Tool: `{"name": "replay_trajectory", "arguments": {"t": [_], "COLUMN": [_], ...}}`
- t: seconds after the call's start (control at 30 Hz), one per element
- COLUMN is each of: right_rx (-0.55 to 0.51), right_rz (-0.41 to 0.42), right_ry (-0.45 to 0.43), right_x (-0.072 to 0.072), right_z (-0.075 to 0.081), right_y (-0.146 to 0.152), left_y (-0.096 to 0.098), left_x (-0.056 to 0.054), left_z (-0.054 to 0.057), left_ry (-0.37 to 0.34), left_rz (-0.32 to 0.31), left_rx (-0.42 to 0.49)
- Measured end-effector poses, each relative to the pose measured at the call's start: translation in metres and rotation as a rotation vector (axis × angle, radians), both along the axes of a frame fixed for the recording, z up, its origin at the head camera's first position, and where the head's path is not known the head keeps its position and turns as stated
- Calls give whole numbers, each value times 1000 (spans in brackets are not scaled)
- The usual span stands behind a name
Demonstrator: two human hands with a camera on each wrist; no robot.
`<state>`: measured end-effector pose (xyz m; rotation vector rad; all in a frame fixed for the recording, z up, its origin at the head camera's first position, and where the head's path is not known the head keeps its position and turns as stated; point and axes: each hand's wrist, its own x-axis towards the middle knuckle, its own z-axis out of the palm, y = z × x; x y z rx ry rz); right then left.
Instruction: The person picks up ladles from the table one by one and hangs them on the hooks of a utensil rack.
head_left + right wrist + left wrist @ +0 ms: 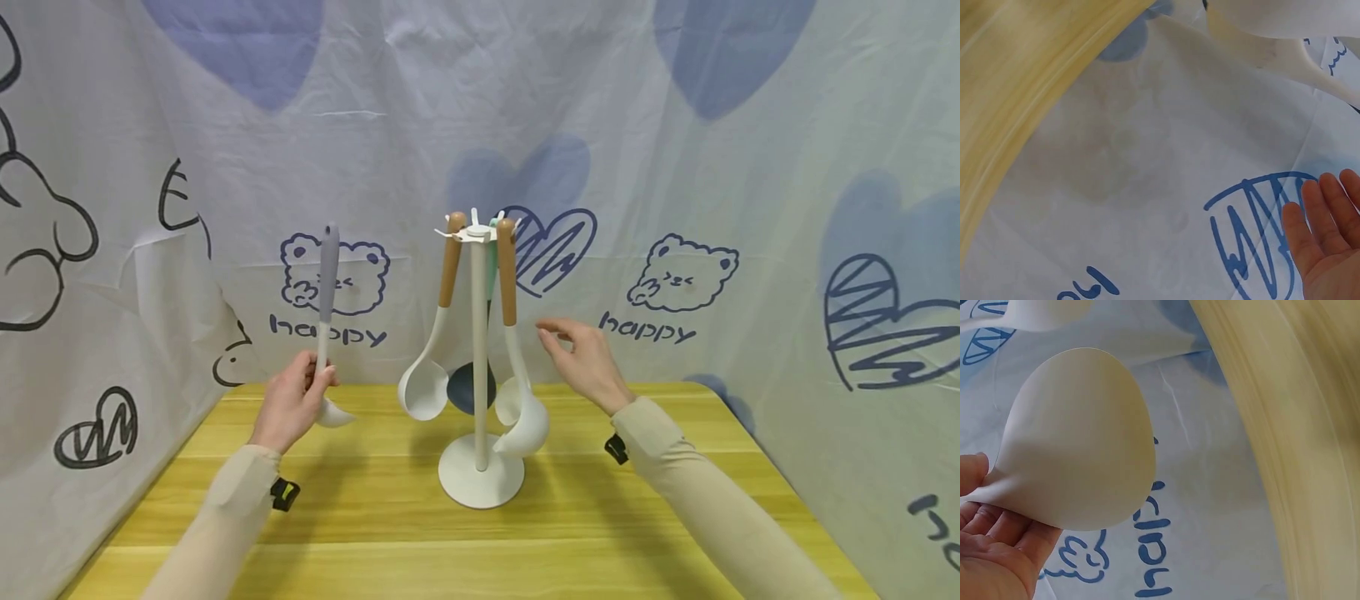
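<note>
My left hand (288, 400) grips a serving spoon (328, 275) low on its white stem, just above the head. Its grey handle points up, and the broad, smooth white head (1082, 440) fills much of the left wrist view. Beside the utensil stand, to its right, my right hand (588, 362) is raised with nothing in it; its extended fingers (1319, 215) show in the right wrist view. Closest to that hand hangs a white ladle (525, 425) with a wooden handle, apart from the fingertips.
The white utensil stand (480, 350) rises from a round base on the wooden table (375, 517). Also hanging there are a white ladle (425, 390) with a wooden handle, a dark-headed utensil (471, 388) and a partly hidden cream-coloured one (508, 402). Printed cloth (480, 100) surrounds the table.
</note>
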<state>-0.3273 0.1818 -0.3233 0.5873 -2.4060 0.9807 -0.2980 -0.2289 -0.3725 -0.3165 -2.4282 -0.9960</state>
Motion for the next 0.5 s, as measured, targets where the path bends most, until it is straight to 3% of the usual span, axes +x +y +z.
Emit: {"name": "replay_trajectory", "arguments": {"t": [0.5], "right_rx": [-47], "right_rz": [33], "right_ry": [72], "right_x": [5], "right_z": [17], "right_y": [-10], "left_y": [26], "left_x": [-2], "left_z": [8], "left_ry": [-34], "left_rz": [-82], "left_rx": [88]}}
